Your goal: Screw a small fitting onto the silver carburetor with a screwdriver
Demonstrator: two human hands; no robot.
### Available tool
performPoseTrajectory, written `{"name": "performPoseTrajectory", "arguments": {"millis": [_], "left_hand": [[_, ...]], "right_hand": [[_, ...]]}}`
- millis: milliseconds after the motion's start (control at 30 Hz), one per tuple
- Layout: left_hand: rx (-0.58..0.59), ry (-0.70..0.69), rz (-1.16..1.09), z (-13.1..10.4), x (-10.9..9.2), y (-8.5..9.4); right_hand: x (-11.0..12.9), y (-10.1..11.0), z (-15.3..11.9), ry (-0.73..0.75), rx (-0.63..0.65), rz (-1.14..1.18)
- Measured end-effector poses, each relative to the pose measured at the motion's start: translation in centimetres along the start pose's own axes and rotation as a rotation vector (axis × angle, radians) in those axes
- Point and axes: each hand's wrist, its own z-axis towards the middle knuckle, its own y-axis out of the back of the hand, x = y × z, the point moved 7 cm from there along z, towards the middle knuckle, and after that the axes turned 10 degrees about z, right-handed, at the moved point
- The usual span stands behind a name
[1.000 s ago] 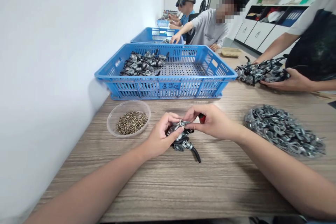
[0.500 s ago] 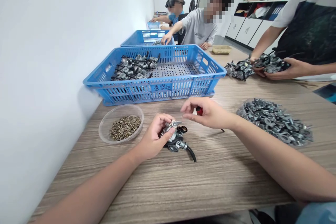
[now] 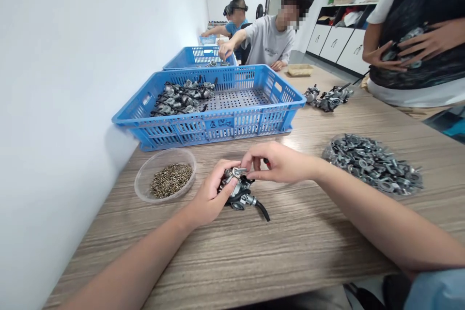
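Note:
My left hand (image 3: 210,193) grips a small grey metal carburetor (image 3: 238,191) with a short black hose, resting on the wooden table (image 3: 290,242). My right hand (image 3: 278,162) holds a screwdriver with a red handle (image 3: 267,161), mostly hidden in the palm. Its fingertips touch the top of the carburetor. A clear bowl of small brass screws (image 3: 170,179) sits left of my left hand. A clear tray heaped with grey metal parts (image 3: 372,163) lies to the right.
A blue plastic crate (image 3: 218,121) with several carburetors in its back-left corner stands behind my hands, a second blue crate (image 3: 198,55) beyond it. A standing person (image 3: 414,34) at right holds carburetors; more lie on the table (image 3: 327,98). Two seated people work farther back.
My right hand came back down to the carburetor after lifting away. The standing person at right raised carburetors from the table to the chest. The view shifted slightly.

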Motion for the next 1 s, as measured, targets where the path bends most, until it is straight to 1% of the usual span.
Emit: {"name": "performPoseTrajectory", "arguments": {"millis": [100, 200, 267, 333, 433, 500, 667, 800, 900, 967, 1000], "left_hand": [[-0.003, 0.002, 0.03, 0.0, -0.1, 0.1], [0.007, 0.031, 0.038, -0.2, 0.3, 0.0], [0.01, 0.044, 0.043, -0.5, 0.7, -0.1], [0.0, 0.063, 0.05, -0.7, 1.0, -0.1], [-0.013, 0.08, 0.072, -1.0, 1.4, 0.0], [-0.011, 0.07, 0.095, -1.2, 1.4, -0.1], [-0.026, 0.057, 0.119, -1.2, 1.2, 0.0], [-0.014, 0.086, 0.076, -1.0, 1.3, -0.2], [0.007, 0.059, 0.06, -0.7, 0.8, -0.4], [0.025, 0.05, 0.065, -0.6, 0.6, -0.5], [0.035, 0.059, 0.068, -0.5, 0.5, -0.6]], "right_hand": [[-1.9, -1.1, 0.2, -0.015, -0.023, 0.089], [-2.8, -1.3, 0.0, -0.043, -0.09, 0.176], [-2.9, -1.4, -0.1, -0.038, -0.12, 0.235], [-2.8, -1.5, 0.0, 0.002, -0.129, 0.278], [-2.6, -1.6, 0.0, 0.068, -0.136, 0.282], [-2.6, -1.6, 0.0, 0.087, -0.149, 0.272], [-2.6, -1.6, -0.1, 0.098, -0.176, 0.21], [-3.0, -1.7, 0.0, 0.054, -0.173, 0.22], [-3.1, -1.2, -0.1, 0.005, -0.15, 0.177], [-2.2, 0.1, -0.3, 0.018, -0.159, 0.114], [-1.4, 1.1, -0.4, 0.041, -0.2, 0.093]]}}
